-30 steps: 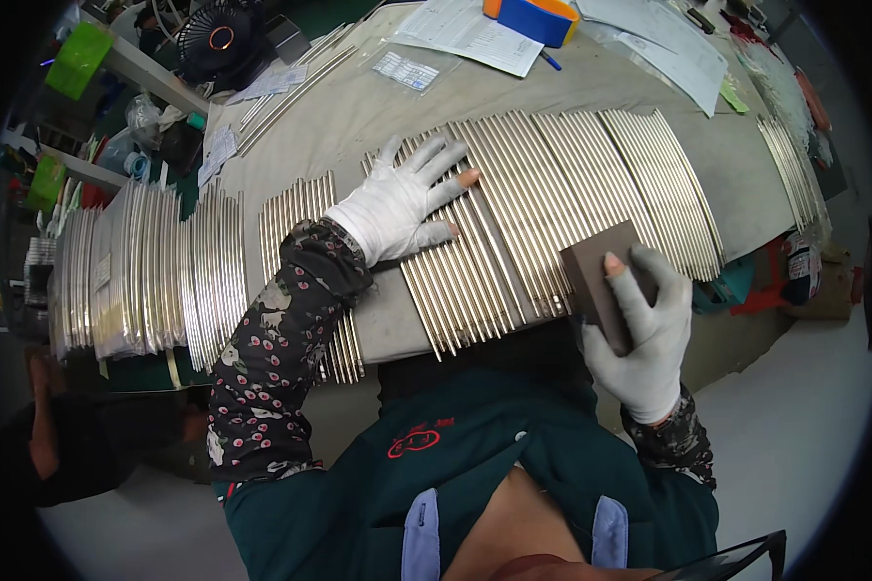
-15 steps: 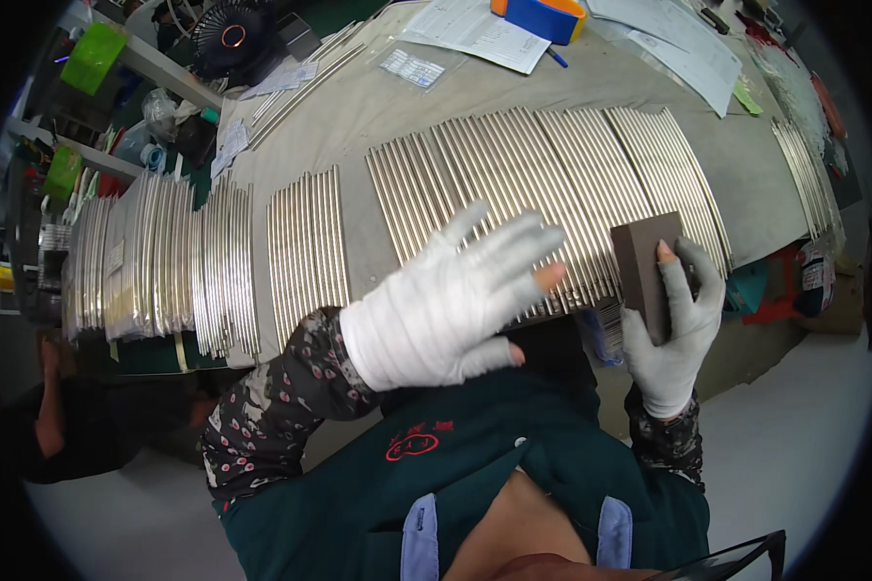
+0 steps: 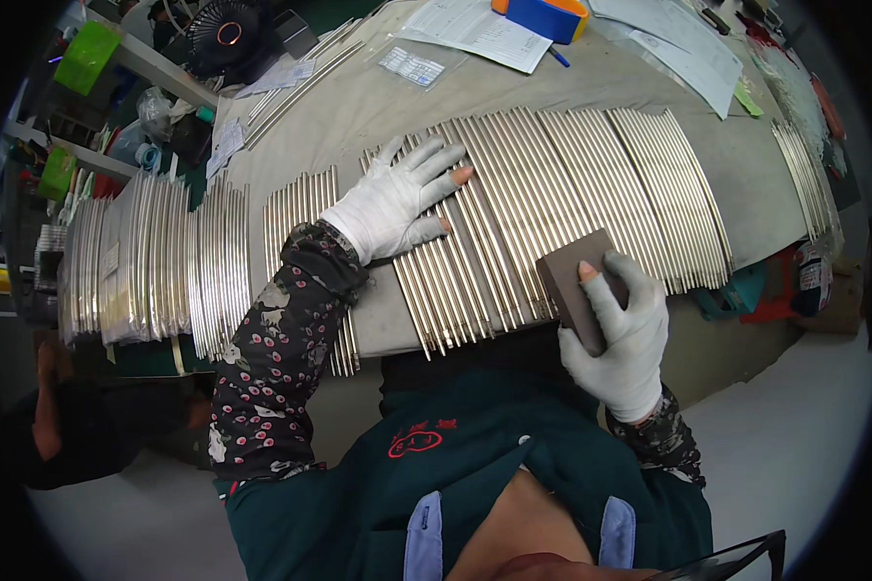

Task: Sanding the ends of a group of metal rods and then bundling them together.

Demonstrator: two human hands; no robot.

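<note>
Since half a second ago the left hand (image 3: 397, 198) has gone from hovering near the person's chest back onto the metal rods (image 3: 513, 194), where it now lies flat with fingers spread, pressing the left part of the row. The right hand (image 3: 620, 334) has stayed at the near edge, closed around a dark brown sanding block (image 3: 574, 281), thumb on top, the block's far end touching the near ends of the rods.

The rods lie side by side in a long fan across the grey worktop (image 3: 358, 107), silver and faintly golden, running away from the person. A smaller bundle of rods (image 3: 305, 208) lies just left of the left forearm, and further stacks of rods (image 3: 145, 257) fill the far left. Another group of rods (image 3: 804, 179) lies at the right rim.

Beyond the rods, a small clear rectangular bag with a white label (image 3: 412, 66) lies flat on the worktop. White printed sheets (image 3: 475, 29) sit behind it, beside a blue and orange tape roll (image 3: 543, 15). More paper sheets (image 3: 678, 48) lie at the upper right. At the upper left stands a black fan (image 3: 225, 34), with a green box (image 3: 87, 56) on a shelf nearby.
</note>
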